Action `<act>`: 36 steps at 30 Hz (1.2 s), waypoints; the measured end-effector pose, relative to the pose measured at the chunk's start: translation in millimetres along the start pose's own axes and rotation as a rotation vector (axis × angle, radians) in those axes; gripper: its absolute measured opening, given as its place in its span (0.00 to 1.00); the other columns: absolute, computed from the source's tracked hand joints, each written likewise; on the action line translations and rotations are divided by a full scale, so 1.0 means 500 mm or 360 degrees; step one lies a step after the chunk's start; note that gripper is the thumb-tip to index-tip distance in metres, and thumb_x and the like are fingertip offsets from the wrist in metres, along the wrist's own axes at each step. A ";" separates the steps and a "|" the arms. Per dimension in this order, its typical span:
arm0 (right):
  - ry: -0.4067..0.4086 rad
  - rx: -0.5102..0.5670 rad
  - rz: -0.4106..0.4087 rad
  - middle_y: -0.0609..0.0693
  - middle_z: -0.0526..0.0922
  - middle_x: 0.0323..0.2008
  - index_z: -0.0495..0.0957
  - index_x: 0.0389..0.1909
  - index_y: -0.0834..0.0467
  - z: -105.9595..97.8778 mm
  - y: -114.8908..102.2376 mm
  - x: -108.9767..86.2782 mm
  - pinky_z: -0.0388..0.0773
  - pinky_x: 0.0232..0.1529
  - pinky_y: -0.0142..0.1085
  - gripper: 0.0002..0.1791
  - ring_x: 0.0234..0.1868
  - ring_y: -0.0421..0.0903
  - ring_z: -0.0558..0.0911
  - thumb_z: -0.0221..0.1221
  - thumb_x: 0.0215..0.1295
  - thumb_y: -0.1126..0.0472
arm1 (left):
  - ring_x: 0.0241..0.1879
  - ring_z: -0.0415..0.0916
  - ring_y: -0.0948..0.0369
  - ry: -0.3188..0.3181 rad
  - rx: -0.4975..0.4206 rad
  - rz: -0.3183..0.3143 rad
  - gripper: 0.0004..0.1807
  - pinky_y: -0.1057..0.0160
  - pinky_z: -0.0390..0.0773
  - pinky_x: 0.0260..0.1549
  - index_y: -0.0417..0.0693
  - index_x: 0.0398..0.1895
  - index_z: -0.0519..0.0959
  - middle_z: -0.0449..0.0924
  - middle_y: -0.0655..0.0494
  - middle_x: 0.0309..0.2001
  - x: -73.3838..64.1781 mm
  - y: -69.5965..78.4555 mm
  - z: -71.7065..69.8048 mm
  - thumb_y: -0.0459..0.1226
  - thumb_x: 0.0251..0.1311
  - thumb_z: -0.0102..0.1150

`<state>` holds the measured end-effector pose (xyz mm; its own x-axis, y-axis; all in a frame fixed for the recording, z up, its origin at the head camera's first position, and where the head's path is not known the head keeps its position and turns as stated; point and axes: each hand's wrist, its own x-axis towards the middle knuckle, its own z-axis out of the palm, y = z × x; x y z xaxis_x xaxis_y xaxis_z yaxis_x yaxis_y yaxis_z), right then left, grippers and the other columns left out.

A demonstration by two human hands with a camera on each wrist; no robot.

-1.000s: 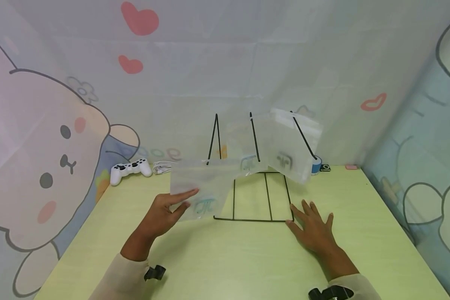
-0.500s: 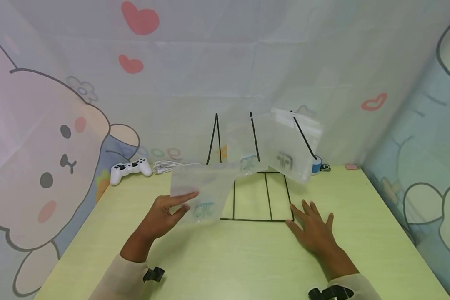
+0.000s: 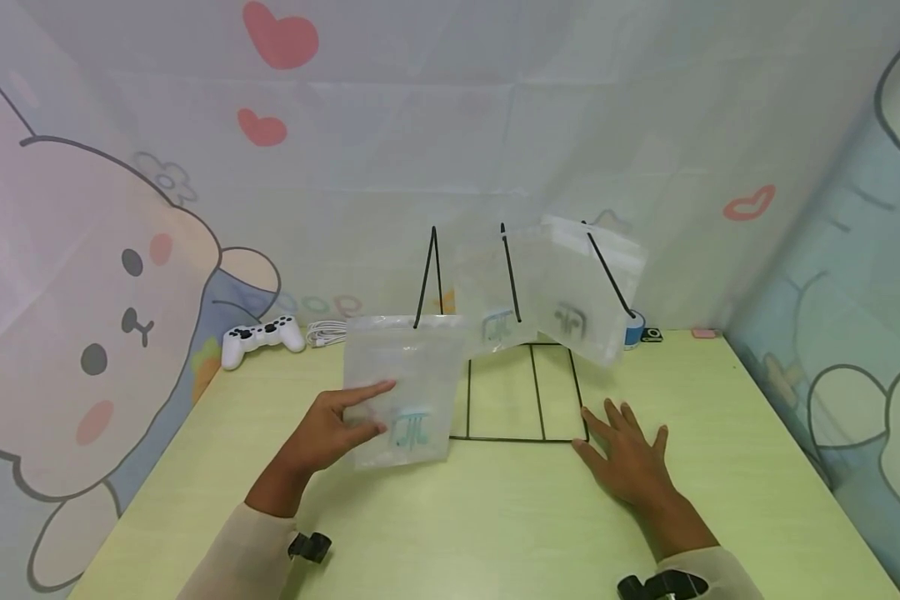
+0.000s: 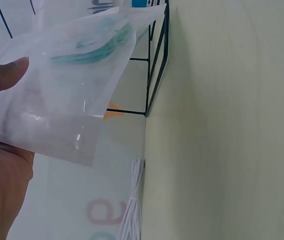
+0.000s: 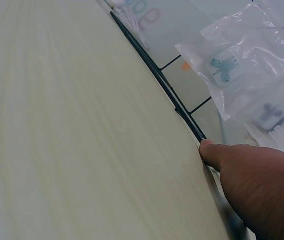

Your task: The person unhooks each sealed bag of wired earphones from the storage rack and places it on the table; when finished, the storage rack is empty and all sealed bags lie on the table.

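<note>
My left hand (image 3: 333, 425) pinches the left edge of a clear zip bag (image 3: 420, 367), with the thumb (image 4: 12, 75) across its near face. Inside the bag shows a teal, earphone-like shape (image 3: 410, 429). The bag's top edge meets the tip of the left hook (image 3: 424, 279) of a black wire rack (image 3: 517, 440). Two more bags hang there: a middle bag (image 3: 487, 275) with a teal shape and a right bag (image 3: 585, 292) with a dark one. My right hand (image 3: 630, 467) lies spread on the table, its thumb (image 5: 211, 150) touching the rack's front corner.
Along the back stand a white game controller (image 3: 262, 340), a coiled white cable (image 3: 326, 333), a blue-and-white round item (image 3: 633, 333), a small black device (image 3: 652, 335) and a pink block (image 3: 703, 333). A printed cloth backdrop (image 3: 390, 125) rises behind the table (image 3: 495, 525).
The bag in my left hand has swung from lying tilted to hanging nearly straight, its lower edge dropping toward me. The right hand and the rack have stayed in place.
</note>
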<state>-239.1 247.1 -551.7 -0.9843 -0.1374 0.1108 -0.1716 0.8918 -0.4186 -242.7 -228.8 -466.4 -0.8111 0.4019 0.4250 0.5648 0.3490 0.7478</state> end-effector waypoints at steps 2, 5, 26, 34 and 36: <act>0.0003 0.0004 0.0000 0.67 0.56 0.87 0.66 0.85 0.47 0.000 0.000 0.000 0.30 0.71 0.89 0.39 0.88 0.72 0.49 0.51 0.83 0.32 | 0.66 0.74 0.80 0.0003 -0.0007 -0.0075 0.35 0.77 0.77 0.59 0.44 0.72 0.82 0.81 0.41 0.71 0.002 -0.007 0.001 0.26 0.59 0.78; 0.0006 0.0005 -0.0005 0.67 0.56 0.87 0.66 0.85 0.47 0.001 0.000 -0.001 0.30 0.71 0.89 0.39 0.88 0.73 0.49 0.51 0.83 0.32 | 0.66 0.75 0.78 0.0010 -0.0042 -0.0193 0.37 0.77 0.76 0.61 0.47 0.73 0.82 0.81 0.43 0.72 0.005 -0.021 0.001 0.27 0.58 0.79; 0.0003 -0.0003 0.0000 0.67 0.56 0.87 0.66 0.85 0.48 -0.002 -0.004 0.000 0.31 0.71 0.89 0.39 0.88 0.73 0.50 0.52 0.82 0.32 | 0.85 0.56 0.48 0.0100 -0.0365 -0.0847 0.43 0.41 0.59 0.83 0.54 0.76 0.80 0.65 0.49 0.85 0.047 -0.109 -0.040 0.30 0.53 0.82; 0.0012 -0.0011 -0.0005 0.67 0.57 0.86 0.66 0.85 0.47 0.001 0.001 0.002 0.32 0.71 0.89 0.39 0.88 0.73 0.50 0.51 0.82 0.31 | 0.85 0.56 0.49 0.0033 -0.0422 -0.0895 0.43 0.50 0.62 0.83 0.49 0.77 0.77 0.61 0.49 0.87 0.071 -0.137 -0.071 0.28 0.55 0.81; 0.0011 -0.0010 -0.0010 0.67 0.57 0.86 0.66 0.85 0.47 0.001 0.001 0.002 0.32 0.71 0.90 0.39 0.88 0.73 0.50 0.51 0.82 0.31 | 0.79 0.65 0.49 0.0007 -0.0444 -0.0927 0.44 0.58 0.73 0.75 0.50 0.77 0.77 0.60 0.49 0.87 0.075 -0.146 -0.078 0.28 0.54 0.81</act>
<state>-240.5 247.2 -552.5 -0.9829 -0.1398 0.1195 -0.1772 0.8935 -0.4125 -320.4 -272.3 -485.0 -0.9739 0.2091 -0.0887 -0.0283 0.2757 0.9608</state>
